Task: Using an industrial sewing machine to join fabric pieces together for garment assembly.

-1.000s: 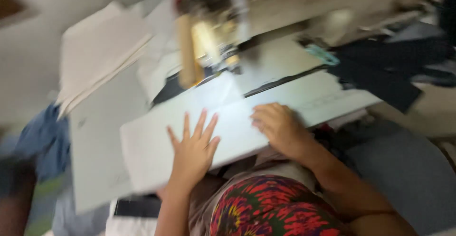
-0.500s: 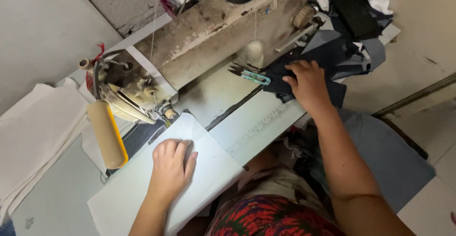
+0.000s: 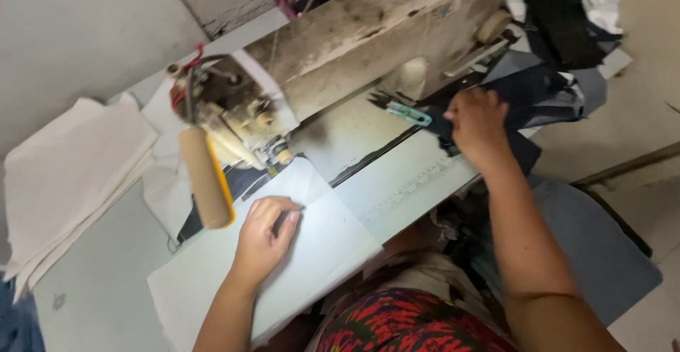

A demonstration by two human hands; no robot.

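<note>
I am pressing my left hand, fingers curled, flat on the white fabric panel at lower centre; its long axis runs toward the sewing machine. My right hand is closing on dark fabric pieces at upper right, grip partly hidden.

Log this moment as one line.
left hand flat on white fabric | right hand on dark fabric | sewing machine behind
</note>
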